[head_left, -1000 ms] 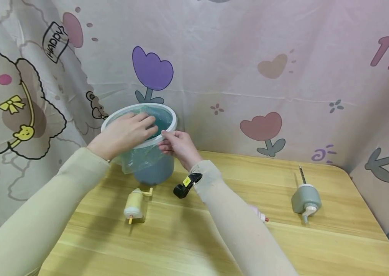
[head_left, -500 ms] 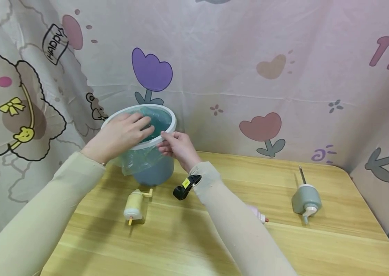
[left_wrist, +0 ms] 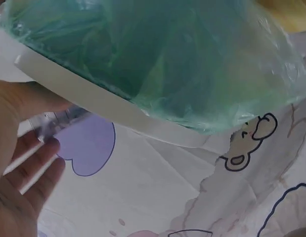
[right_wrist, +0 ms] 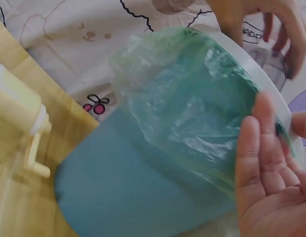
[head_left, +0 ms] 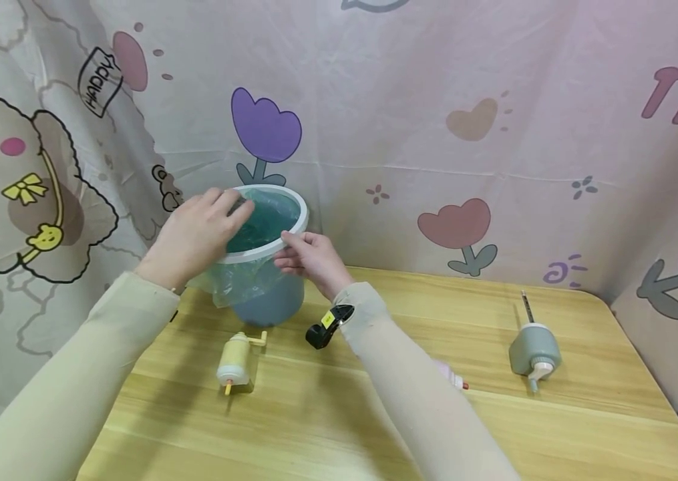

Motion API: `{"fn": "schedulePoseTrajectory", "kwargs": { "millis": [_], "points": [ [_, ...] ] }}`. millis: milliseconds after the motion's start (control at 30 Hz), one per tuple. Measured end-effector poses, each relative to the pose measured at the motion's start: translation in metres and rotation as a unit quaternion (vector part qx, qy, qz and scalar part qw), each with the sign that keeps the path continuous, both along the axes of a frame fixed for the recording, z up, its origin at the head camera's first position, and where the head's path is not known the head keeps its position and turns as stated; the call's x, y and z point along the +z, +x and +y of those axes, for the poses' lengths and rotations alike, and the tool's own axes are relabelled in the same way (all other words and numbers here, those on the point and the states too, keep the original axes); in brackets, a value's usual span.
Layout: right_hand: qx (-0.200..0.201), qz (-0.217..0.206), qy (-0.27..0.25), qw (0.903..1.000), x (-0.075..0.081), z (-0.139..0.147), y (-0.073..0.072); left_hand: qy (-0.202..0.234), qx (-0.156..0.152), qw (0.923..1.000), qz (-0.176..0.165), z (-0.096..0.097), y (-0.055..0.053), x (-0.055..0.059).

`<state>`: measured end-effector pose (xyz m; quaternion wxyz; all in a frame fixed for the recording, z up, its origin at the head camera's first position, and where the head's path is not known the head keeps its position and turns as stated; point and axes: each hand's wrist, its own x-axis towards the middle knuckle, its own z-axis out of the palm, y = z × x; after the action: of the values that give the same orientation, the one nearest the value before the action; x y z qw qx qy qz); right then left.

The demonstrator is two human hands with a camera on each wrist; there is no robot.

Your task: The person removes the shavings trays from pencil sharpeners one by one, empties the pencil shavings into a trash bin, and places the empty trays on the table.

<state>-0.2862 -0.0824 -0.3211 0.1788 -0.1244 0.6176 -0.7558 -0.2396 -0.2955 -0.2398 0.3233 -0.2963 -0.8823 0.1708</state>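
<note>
A blue trash bin (head_left: 278, 297) stands at the back left of the table, lined with a thin green garbage bag (head_left: 242, 280) folded outward over its white rim (head_left: 304, 217). My left hand (head_left: 194, 230) is over the left side of the opening, fingers bent around a small clear plastic box (right_wrist: 274, 66); the left wrist view shows this box partly, between thumb and fingers. At the bin's near right edge, my right hand (head_left: 314, 260) pinches the rim and bag, thumb on top and the other fingers outside, against the bag.
In front of the bin lies a yellow hand-crank pencil sharpener (head_left: 235, 361). A grey crank sharpener (head_left: 534, 351) with a pencil (head_left: 527, 307) sits at the right. A pink item (head_left: 449, 375) is partly hidden behind the right sleeve. Printed cloth (head_left: 363, 120) hangs close behind the table.
My left hand has drawn back leftward from the middle of the bin's opening, uncovering more of the green bag inside. My right hand keeps its place on the rim.
</note>
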Motion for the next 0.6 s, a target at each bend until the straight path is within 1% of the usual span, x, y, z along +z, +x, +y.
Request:
{"fn": "schedulePoseTrajectory", "kwargs": {
  "millis": [67, 100, 133, 200, 233, 300, 367, 433, 500, 600],
  "points": [
    [0.01, 0.002, 0.009, 0.9999, 0.0, 0.003, -0.002, 0.047, 0.02, 0.9987, -0.005, 0.0, 0.002, -0.001],
    [0.014, 0.004, 0.017, 0.9998, 0.001, 0.004, -0.003, 0.074, 0.03, 0.9968, -0.009, 0.001, 0.003, -0.001],
    [0.018, 0.004, 0.024, 0.9995, 0.002, 0.006, -0.003, 0.103, 0.04, 0.9938, -0.015, 0.001, 0.004, -0.001],
    [0.025, 0.004, 0.039, 0.9989, 0.004, 0.01, -0.004, 0.16, 0.062, 0.9846, -0.034, 0.002, 0.007, -0.001],
    [0.027, 0.004, 0.047, 0.9985, 0.005, 0.012, -0.004, 0.188, 0.074, 0.9783, -0.047, 0.003, 0.008, -0.001],
    [0.031, 0.006, 0.067, 0.9973, 0.008, 0.016, -0.004, 0.244, 0.09, 0.963, -0.071, 0.002, 0.01, -0.002],
    [0.035, 0.008, 0.086, 0.9956, 0.011, 0.021, -0.002, 0.291, 0.107, 0.946, -0.093, 0.001, 0.012, -0.001],
    [0.045, 0.013, 0.11, 0.9929, 0.015, 0.026, 0.0, 0.337, 0.119, 0.9275, -0.11, -0.001, 0.014, -0.001],
    [0.058, 0.023, 0.136, 0.9887, 0.018, 0.034, 0.002, 0.375, 0.123, 0.9111, -0.118, -0.003, 0.017, -0.001],
    [0.074, 0.043, 0.173, 0.9812, 0.022, 0.047, 0.005, 0.42, 0.118, 0.892, -0.119, -0.004, 0.022, 0.0]
  ]
}}
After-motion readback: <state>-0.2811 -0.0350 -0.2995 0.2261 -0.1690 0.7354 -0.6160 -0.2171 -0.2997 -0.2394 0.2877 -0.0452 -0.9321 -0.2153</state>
